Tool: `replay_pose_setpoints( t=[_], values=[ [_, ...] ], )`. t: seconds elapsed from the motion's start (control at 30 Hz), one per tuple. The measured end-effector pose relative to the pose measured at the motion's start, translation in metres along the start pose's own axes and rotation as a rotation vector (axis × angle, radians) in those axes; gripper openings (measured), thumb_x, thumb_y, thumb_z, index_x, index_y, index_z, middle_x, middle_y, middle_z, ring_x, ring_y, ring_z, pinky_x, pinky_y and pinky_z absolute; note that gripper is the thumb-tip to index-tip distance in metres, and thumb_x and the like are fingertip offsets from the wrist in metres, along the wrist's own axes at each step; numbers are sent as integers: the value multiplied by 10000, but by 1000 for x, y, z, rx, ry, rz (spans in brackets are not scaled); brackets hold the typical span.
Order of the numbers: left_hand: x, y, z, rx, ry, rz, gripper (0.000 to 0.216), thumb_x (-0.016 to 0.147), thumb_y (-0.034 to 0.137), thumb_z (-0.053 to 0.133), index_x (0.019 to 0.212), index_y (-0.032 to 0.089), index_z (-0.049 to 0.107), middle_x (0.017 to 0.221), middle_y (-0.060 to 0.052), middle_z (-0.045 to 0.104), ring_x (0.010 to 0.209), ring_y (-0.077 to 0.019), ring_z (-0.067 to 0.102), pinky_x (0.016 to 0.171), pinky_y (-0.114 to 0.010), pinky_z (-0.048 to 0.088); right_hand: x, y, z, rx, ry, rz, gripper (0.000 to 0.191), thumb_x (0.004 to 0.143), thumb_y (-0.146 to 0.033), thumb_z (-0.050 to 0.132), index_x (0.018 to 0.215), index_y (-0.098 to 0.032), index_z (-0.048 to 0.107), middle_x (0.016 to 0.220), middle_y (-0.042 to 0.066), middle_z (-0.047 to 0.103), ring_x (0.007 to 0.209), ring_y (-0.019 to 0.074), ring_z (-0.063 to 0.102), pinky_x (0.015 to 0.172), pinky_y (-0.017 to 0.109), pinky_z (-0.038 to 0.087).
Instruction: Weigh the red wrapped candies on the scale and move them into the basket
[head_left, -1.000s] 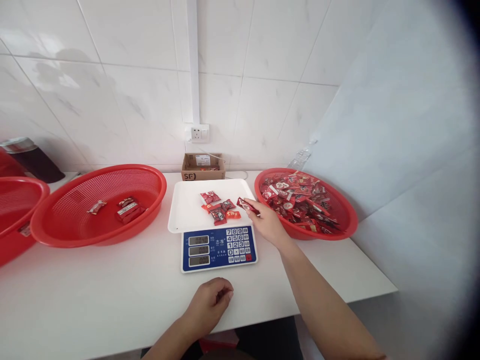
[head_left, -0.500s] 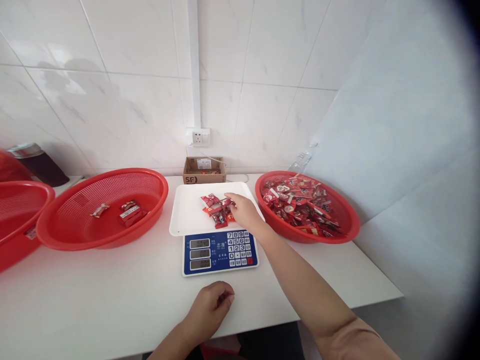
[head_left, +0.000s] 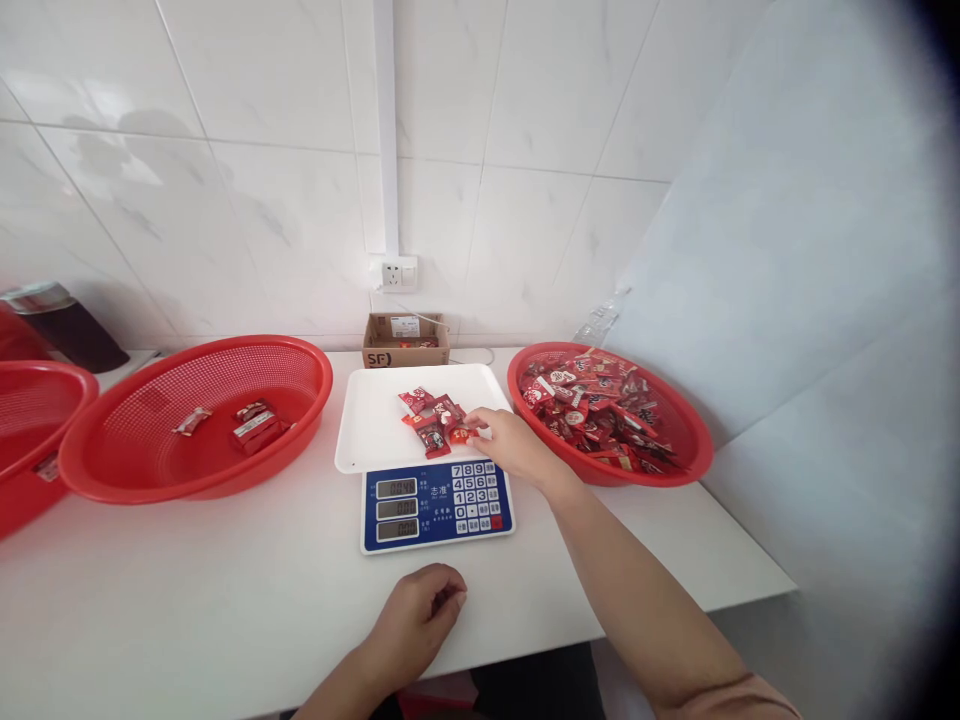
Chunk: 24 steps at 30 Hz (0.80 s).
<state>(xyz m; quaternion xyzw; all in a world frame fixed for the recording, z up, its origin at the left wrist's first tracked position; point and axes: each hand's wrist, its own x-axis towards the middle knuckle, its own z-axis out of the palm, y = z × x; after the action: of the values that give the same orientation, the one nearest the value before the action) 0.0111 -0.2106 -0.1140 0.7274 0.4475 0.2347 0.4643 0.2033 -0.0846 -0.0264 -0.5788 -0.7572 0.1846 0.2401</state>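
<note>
My right hand (head_left: 514,447) reaches over the right side of the white tray (head_left: 375,425) of a blue-faced scale (head_left: 437,505). Its fingers are loosely stretched out and hold nothing. The fingertips lie against a small pile of red wrapped candies (head_left: 433,418) on the tray. My left hand (head_left: 420,615) rests on the white table (head_left: 225,600) in front of the scale, curled into a loose fist with nothing visible in it.
To the right, a red basket (head_left: 600,476) is filled with several red candies (head_left: 600,410). To the left, a red mesh basket (head_left: 195,486) holds a few candies (head_left: 255,427). Another red basket (head_left: 30,400) is at the far left. A cardboard box (head_left: 405,341) stands at the wall.
My right hand carried a dark red candy from beside the right basket to the pile on the tray, let it go and drew back a little. My left hand stayed put.
</note>
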Motion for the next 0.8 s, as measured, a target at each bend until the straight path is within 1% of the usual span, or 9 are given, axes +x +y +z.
replay_pose_setpoints(
  t=[0.13, 0.3, 0.43, 0.57, 0.7, 0.8],
  values=[
    [-1, 1, 0, 9, 6, -1, 207, 822, 310, 416, 807, 202, 592, 800, -19, 619, 690, -124, 529, 643, -223, 421, 3, 0, 6, -69, 23, 43, 230, 716, -213, 625, 942, -224, 582, 977, 37, 625, 903, 166, 580, 795, 276, 421],
    [-1, 0, 1, 6, 13, -7, 207, 823, 305, 415, 810, 203, 594, 787, -15, 614, 686, -123, 528, 636, -224, 416, 4, -1, 7, -72, 32, 16, 217, 706, -173, 616, 911, -217, 562, 939, 29, 602, 884, 160, 568, 766, 266, 416],
    [-1, 0, 1, -2, 11, 4, 199, 822, 301, 422, 802, 202, 594, 780, -10, 610, 679, -118, 524, 636, -220, 415, -2, -3, -3, -57, 43, 15, 231, 702, -129, 595, 909, -222, 554, 920, 22, 612, 892, 161, 564, 767, 266, 417],
    [-1, 1, 0, 1, 14, -4, 209, 821, 307, 417, 802, 200, 596, 788, -15, 617, 684, -122, 526, 639, -226, 418, -16, -2, -19, -2, 106, 8, 216, 743, -148, 548, 945, -227, 558, 947, 22, 623, 901, 162, 573, 769, 275, 427],
    [-1, 1, 1, -9, 6, -14, 213, 822, 316, 417, 816, 199, 595, 795, -16, 618, 687, -120, 527, 637, -224, 419, -31, 3, -28, 21, 175, 4, 285, 764, -174, 523, 1041, -220, 569, 1032, 42, 590, 955, 172, 558, 843, 308, 421],
    [-1, 1, 1, -7, 10, -13, 211, 822, 318, 422, 810, 199, 596, 786, -13, 618, 686, -119, 528, 637, -224, 419, -36, 5, -30, 14, 167, -15, 247, 788, -191, 487, 1001, -211, 610, 1055, 57, 561, 988, 185, 542, 880, 333, 413]
  ],
)
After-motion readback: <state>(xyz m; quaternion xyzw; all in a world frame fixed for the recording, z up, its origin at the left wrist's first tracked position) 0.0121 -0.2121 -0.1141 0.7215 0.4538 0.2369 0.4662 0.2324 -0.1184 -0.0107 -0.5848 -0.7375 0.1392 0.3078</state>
